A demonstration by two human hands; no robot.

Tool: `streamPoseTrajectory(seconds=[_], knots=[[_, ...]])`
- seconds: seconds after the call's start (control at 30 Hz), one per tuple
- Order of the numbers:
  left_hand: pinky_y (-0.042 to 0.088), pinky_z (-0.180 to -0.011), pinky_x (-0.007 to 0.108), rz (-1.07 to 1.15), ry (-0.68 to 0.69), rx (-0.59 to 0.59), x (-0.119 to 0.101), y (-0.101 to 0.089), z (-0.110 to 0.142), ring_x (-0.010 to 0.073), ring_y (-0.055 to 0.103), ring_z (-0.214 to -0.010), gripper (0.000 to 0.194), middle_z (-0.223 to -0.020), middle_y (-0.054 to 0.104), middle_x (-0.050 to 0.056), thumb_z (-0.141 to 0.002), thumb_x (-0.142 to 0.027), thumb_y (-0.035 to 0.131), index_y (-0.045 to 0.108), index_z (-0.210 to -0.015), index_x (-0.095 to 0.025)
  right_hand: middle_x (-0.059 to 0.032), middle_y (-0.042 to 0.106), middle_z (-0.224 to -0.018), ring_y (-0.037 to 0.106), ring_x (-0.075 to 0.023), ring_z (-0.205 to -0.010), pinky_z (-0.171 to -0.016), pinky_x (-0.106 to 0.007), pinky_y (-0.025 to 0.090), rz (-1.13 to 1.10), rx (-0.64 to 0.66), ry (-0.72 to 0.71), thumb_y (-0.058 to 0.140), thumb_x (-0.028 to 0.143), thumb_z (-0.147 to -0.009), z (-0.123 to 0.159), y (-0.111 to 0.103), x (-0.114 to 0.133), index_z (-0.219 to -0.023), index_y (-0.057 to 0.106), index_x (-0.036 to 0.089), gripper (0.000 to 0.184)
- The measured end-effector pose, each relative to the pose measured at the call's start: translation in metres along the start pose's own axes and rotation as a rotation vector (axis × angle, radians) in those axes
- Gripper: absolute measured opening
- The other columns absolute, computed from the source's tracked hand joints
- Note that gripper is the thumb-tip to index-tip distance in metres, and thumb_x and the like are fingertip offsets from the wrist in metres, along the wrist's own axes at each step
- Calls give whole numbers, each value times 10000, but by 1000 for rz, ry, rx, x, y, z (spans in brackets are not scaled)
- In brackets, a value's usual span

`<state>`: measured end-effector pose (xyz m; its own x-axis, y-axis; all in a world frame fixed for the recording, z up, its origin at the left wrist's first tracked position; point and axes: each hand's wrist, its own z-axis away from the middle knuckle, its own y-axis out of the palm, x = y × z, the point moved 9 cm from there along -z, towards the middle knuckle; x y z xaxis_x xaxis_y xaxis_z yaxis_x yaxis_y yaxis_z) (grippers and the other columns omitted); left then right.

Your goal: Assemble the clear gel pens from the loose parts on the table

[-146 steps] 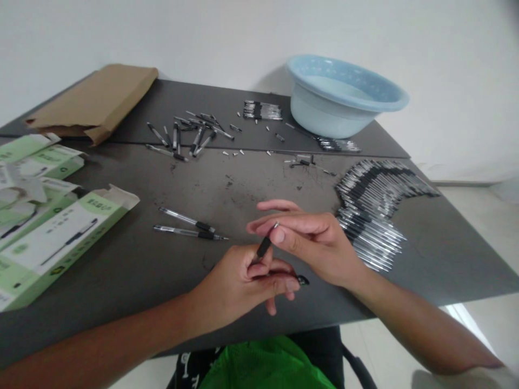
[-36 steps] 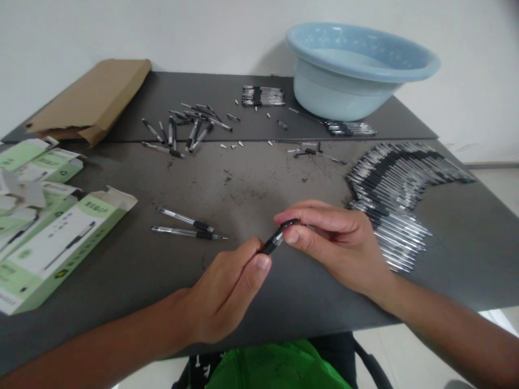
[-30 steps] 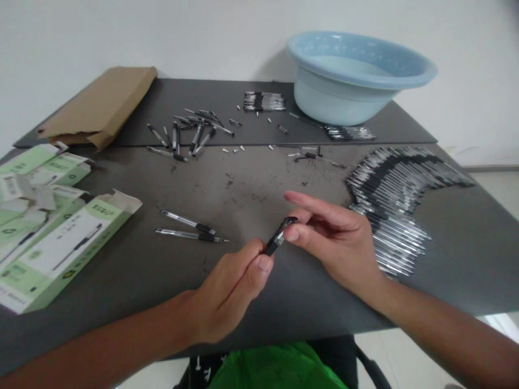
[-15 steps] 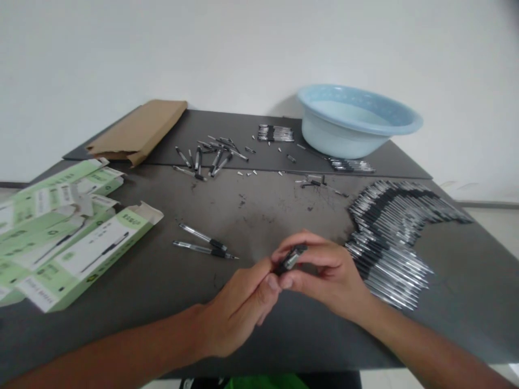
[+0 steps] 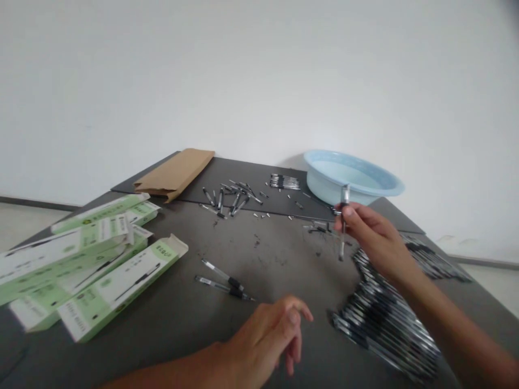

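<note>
Since the slim clear-and-black plastic pen (image 5: 343,237) seems light, the right hand (image 5: 375,229), pinching mid-barrel at one o'clock, suffices; left hand (image 5: 270,337) half-curled.

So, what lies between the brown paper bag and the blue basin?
Between the brown paper bag and the blue basin, the head view shows scattered pen parts, a row of pens and small tips.

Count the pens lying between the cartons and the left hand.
2. The farther pen lies slanted on the table; the nearer pen lies just in front of it, its pointed tip toward the left hand. Any under that hand would be hidden.
</note>
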<state>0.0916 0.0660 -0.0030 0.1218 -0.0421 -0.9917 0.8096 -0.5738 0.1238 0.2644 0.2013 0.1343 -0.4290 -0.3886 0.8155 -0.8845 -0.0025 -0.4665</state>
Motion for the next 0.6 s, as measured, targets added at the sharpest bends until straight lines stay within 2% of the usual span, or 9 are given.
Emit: streamPoseTrajectory(seconds=[0.07, 0.13, 0.27, 0.33, 0.5, 0.6], knots=[[400, -477, 207, -14, 15, 6, -2, 1, 0, 123, 563, -499, 769, -678, 602, -2, -1045, -790, 287, 651, -1180, -126, -47, 765, -880, 681, -195, -806, -757, -307, 540, 263, 67, -36, 520, 622, -1048, -37, 6, 0, -1055, 746, 200, 478], [387, -470, 203, -46, 16, 20, -2, 1, 0, 119, 546, -492, 781, -675, 603, 3, -1042, -794, 280, 659, -1170, -123, -65, 807, -955, 723, -224, -874, -801, -325, 546, 368, 130, -39, 610, 580, -1013, -73, 19, -9, -1075, 794, 193, 433], [424, -519, 220, -148, 53, 84, -2, 2, -2, 134, 561, -534, 811, -689, 613, 17, -1048, -790, 233, 662, -1232, -128, -93, 822, -1136, 755, -255, -1004, -956, -391, 557, 558, 258, -42, 696, 394, -1000, -139, 58, -42, -1170, 812, 206, 279], [445, -562, 238, -207, 68, 89, 1, -1, -3, 155, 593, -589, 842, -699, 617, 29, -1044, -798, 199, 678, -1238, -134, -100, 784, -1225, 738, -249, -1080, -1020, -454, 562, 643, 315, -38, 695, 366, -1016, -166, 75, -63, -1201, 774, 200, 260], [501, -699, 295, -350, 11, 112, 28, -5, -9, 229, 714, -817, 773, -935, 769, 96, -1049, -778, 268, 722, -1285, -197, -100, 709, -1322, 704, -258, -1151, -1001, -479, 596, 775, 380, 1, 678, 358, -1038, -208, 104, -113, -1263, 709, 192, 282], [523, -742, 328, -376, -170, 127, 56, -1, -17, 274, 756, -914, 545, -1046, 810, 76, -1050, -668, 455, 760, -1266, -273, -102, 703, -1318, 709, -256, -1130, -970, -469, 610, 807, 395, 21, 685, 353, -1033, -221, 115, -136, -1287, 694, 187, 303]])
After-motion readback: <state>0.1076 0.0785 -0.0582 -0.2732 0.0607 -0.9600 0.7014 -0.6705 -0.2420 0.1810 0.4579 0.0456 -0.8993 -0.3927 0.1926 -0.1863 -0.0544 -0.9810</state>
